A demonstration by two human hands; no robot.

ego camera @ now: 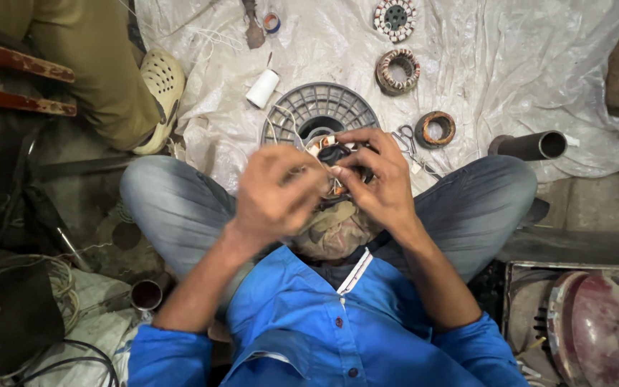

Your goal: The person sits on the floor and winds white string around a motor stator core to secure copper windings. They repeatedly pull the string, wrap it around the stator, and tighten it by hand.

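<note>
Bare plastic sheet (510, 64) lies open at far right and between the white thread spool (262, 88) and grey slotted disc (319, 111). Ahead, passage is blocked by two wound stators (397, 71), a copper coil ring (435, 129) and scissors (406, 136). A metal pipe (531, 145) bars the right; another person's sandalled foot (157, 97) crowds the left.

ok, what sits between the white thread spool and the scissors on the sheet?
Head view: the grey ribbed plastic reel lies between the white thread spool and the scissors. Both hands work just below it.
</note>
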